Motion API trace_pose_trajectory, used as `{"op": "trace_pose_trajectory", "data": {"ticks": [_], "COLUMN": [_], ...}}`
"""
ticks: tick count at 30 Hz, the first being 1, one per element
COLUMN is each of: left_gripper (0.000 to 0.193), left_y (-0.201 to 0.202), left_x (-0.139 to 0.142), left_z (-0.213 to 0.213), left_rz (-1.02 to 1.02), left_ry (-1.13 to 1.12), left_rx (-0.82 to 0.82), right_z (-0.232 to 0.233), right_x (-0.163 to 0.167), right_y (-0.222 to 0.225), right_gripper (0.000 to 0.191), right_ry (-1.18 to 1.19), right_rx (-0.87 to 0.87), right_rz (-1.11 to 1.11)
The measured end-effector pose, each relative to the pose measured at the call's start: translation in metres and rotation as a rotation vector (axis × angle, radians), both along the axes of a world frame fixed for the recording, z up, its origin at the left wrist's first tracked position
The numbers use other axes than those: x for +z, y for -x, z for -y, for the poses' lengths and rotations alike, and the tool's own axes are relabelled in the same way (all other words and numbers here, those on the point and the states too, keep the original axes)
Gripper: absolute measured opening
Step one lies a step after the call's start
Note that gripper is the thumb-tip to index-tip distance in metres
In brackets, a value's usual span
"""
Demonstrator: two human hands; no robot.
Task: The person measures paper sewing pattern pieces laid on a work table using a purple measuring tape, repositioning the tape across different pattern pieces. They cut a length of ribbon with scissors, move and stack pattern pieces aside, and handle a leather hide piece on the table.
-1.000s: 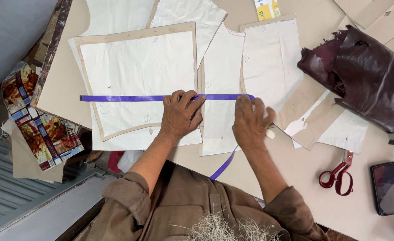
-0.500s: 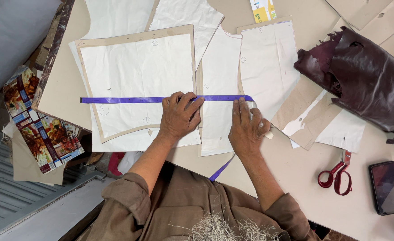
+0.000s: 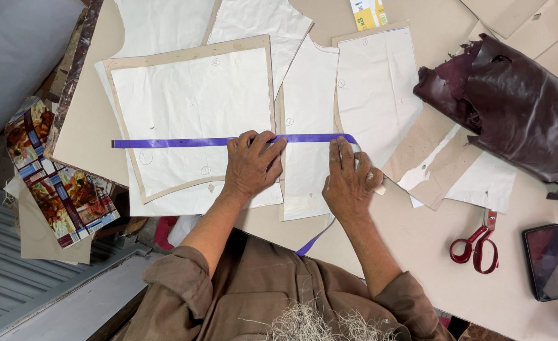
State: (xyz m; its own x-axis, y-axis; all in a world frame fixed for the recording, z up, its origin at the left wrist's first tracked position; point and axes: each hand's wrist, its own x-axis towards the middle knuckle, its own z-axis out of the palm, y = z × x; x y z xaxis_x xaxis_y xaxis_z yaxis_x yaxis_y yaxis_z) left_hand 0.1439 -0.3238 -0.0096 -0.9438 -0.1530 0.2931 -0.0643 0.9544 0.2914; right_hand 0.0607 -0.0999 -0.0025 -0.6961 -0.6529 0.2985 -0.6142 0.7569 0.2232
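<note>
A purple measuring tape (image 3: 171,143) lies stretched flat across white paper pattern pieces (image 3: 197,101) on the worktable. My left hand (image 3: 252,165) presses fingers down on the tape near its middle. My right hand (image 3: 349,180) holds the tape down at its right end, where the tape bends and trails off the table's near edge (image 3: 313,240). A small white piece, perhaps chalk, pokes out by the right hand (image 3: 378,189). More pattern pieces (image 3: 373,88) lie under and beyond the right hand.
A folded dark maroon leather hide (image 3: 512,101) lies at the right. Red-handled scissors (image 3: 476,245) and a black phone (image 3: 547,261) rest near the right front edge. Colourful printed sheets (image 3: 58,177) hang off the left side. Cardboard pieces (image 3: 430,145) lie under the patterns.
The hands stay pressed on the tape; the right hand's fingers have shifted slightly along its right end. The tape itself has not moved.
</note>
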Motion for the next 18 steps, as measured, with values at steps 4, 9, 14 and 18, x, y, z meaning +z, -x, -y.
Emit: {"op": "trace_pose_trajectory", "data": {"ticks": [4, 9, 14, 18], "left_gripper": [0.041, 0.042, 0.042, 0.042], "left_y": [0.0, 0.0, 0.0, -0.002], "left_x": [0.001, 0.005, 0.008, 0.011], "left_z": [0.0, -0.001, -0.001, 0.001], "left_rz": [-0.003, -0.019, -0.028, -0.037], "left_ry": [0.009, 0.003, 0.009, -0.033], "left_rx": [0.0, 0.004, 0.0, -0.003], "right_z": [0.0, 0.0, 0.002, 0.004], "right_x": [0.0, 0.002, 0.006, 0.007], "right_y": [-0.001, -0.001, -0.001, -0.001], "right_gripper": [0.06, 0.061, 0.059, 0.065], "right_ry": [0.001, 0.011, 0.023, 0.069], "right_rx": [-0.006, -0.016, -0.014, -0.004], "right_rz": [-0.005, -0.001, -0.015, 0.086]}}
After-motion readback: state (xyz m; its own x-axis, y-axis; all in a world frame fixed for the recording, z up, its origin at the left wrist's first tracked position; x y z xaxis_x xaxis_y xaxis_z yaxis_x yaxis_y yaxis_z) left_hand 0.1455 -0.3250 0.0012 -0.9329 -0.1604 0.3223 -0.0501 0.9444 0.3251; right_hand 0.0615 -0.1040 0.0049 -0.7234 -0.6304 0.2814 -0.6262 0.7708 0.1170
